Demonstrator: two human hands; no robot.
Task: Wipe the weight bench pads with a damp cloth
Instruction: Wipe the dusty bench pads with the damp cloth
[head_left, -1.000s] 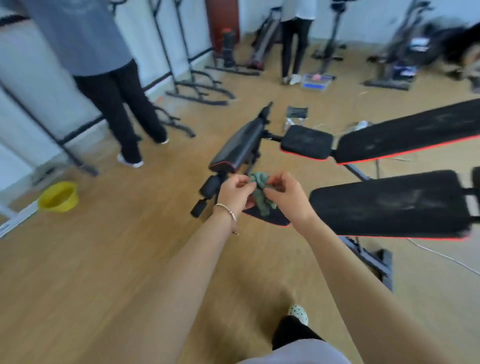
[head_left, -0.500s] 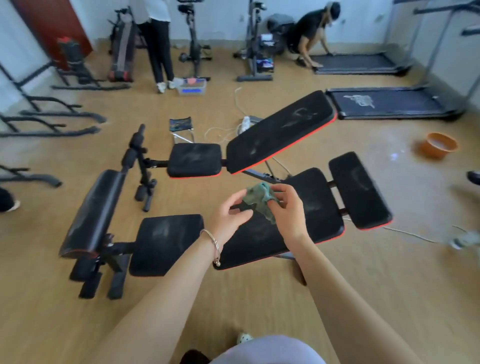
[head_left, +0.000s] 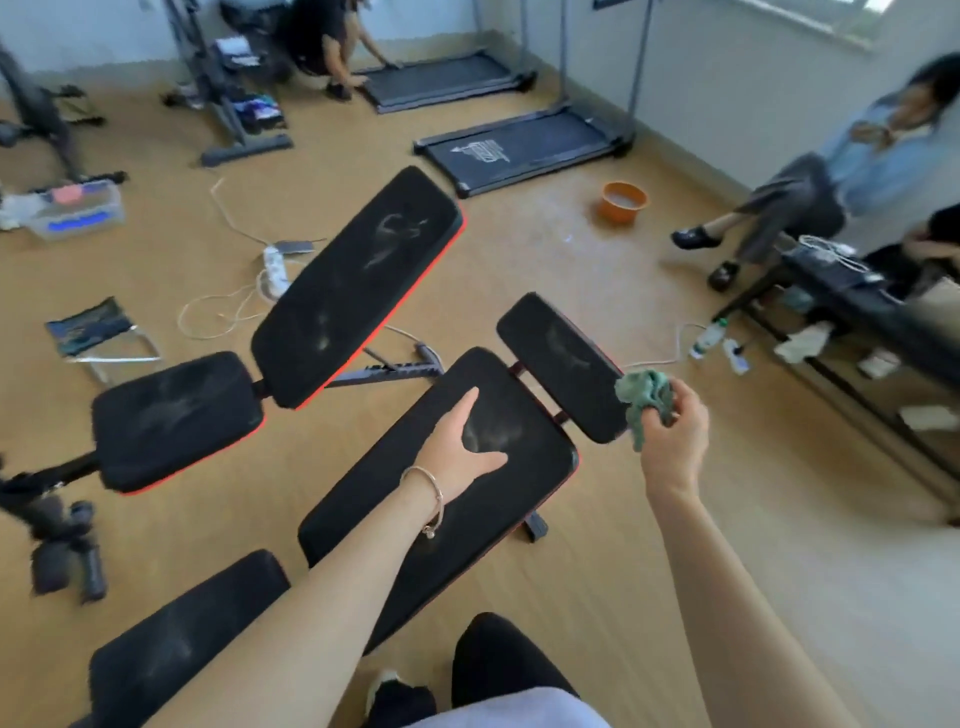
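Wooden gym floor (head_left: 649, 597). Near bench's dusty long pad (head_left: 530, 467) central, end pad (head_left: 561, 358) at 1 o'clock. Left hand (head_left: 462, 452) rests open on long pad. Right hand (head_left: 675, 441), 3 o'clock, grips bunched green cloth (head_left: 644, 397) in the air. Wiping looks unstarted; next, press cloth down, sweep.

Left hand (head_left: 457, 457) released cloth (head_left: 643, 397), now over bench pad (head_left: 519, 483).

Ahead of me an orange basin (head_left: 622, 202) sits on the floor near a treadmill (head_left: 524, 143), with a white power strip (head_left: 274, 267) further left.
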